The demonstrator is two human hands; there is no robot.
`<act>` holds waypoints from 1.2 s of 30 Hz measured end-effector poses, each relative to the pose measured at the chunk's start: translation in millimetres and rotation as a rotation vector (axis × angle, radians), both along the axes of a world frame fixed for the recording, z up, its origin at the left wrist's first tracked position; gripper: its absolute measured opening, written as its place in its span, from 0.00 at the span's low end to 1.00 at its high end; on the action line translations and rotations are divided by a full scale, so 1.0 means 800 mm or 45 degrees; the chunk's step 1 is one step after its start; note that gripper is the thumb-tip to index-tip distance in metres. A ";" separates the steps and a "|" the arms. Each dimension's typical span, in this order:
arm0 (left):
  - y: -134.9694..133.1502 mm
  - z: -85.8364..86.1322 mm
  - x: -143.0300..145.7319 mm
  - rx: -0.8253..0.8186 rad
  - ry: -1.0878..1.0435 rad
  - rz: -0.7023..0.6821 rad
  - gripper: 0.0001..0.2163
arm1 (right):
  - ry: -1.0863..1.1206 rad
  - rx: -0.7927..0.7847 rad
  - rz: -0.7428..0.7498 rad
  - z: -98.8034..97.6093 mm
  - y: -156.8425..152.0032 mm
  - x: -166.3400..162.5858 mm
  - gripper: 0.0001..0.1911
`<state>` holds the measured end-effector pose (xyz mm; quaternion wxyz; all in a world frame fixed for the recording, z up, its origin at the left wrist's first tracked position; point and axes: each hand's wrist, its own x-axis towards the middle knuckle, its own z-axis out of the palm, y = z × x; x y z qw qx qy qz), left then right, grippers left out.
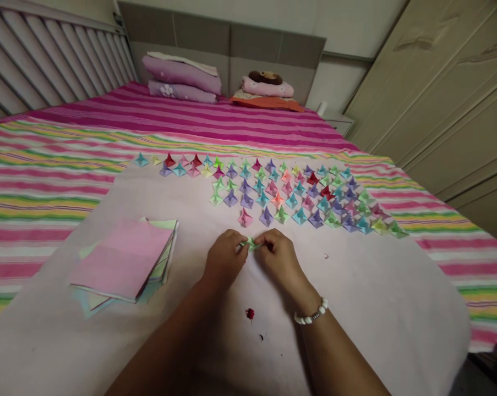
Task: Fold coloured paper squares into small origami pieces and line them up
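Observation:
Between my two hands is a small light green folded paper piece (251,243), pinched at its ends just above the pale sheet. My left hand (227,254) grips its left end with thumb and forefinger. On the other side my right hand (282,254), with a white beaded bracelet (312,313) at the wrist, holds the right end. Just beyond the fingers stands a pink folded paper piece (245,218), the nearest of many similar origami pieces (300,215) in several colours set out in rows. The green paper's underside is hidden by my fingers.
A stack of square coloured papers (122,258), pink on top, lies to the left on the pale sheet (355,308). Dark red scraps (250,314) lie between my forearms. Striped bedding (33,220) surrounds the sheet; folded purple quilts (184,80) sit by the headboard (198,38).

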<state>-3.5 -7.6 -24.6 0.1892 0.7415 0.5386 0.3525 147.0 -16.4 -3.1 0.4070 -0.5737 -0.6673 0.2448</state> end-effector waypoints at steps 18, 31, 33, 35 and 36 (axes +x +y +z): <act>-0.003 0.001 0.003 -0.098 -0.119 0.011 0.11 | -0.079 0.270 -0.165 -0.003 -0.002 0.001 0.07; -0.015 0.025 0.011 -0.275 0.196 -0.143 0.24 | 0.154 0.317 -0.172 0.007 0.004 -0.035 0.08; -0.015 0.026 0.013 -0.309 0.194 -0.122 0.28 | 0.251 0.202 -0.155 0.021 0.016 -0.052 0.09; -0.013 0.023 0.016 -0.297 0.185 -0.150 0.25 | 0.375 0.086 -0.123 0.038 0.031 -0.075 0.10; -0.012 0.021 0.018 -0.302 0.190 -0.176 0.22 | 0.444 0.038 -0.075 0.046 0.040 -0.088 0.11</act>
